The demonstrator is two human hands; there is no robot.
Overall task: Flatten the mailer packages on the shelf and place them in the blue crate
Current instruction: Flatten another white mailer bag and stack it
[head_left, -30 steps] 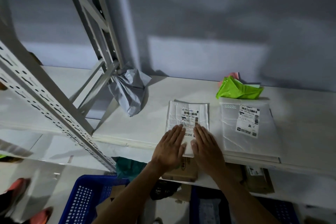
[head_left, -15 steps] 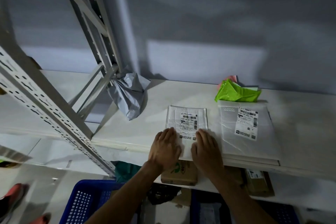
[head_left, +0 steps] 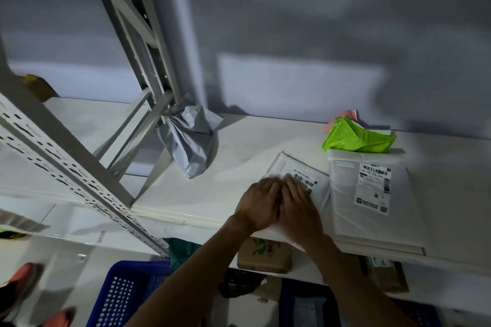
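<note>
Small mailer: a small white flat plastic mailer with a barcode label is seen lying on the white shelf board, just right of the frame's centre. It is turned at an angle, and its near corner is carried past the shelf's front edge.
Left hand: the left hand is laid palm down on the small mailer's left part. The fingers are kept close together and stretched across the plastic. Their tips are smeared by motion blur.
Right hand: the right hand is pressed flat on the same mailer, touching the left hand. The fingers are held side by side and pointed toward the label.
Large mailer: a larger white flat mailer with a printed label is seen just right of the small one, their edges touching.
Green mailer: a crumpled bright green plastic mailer is placed behind the large one, at the wall.
Grey mailer: a crumpled grey plastic mailer is propped against the shelf's rear metal post, left of centre.
Blue crate: a blue perforated plastic crate is seen on the floor at the lower left, below the shelf.
Lower shelf: a brown cardboard box is stored under the hands.
</note>
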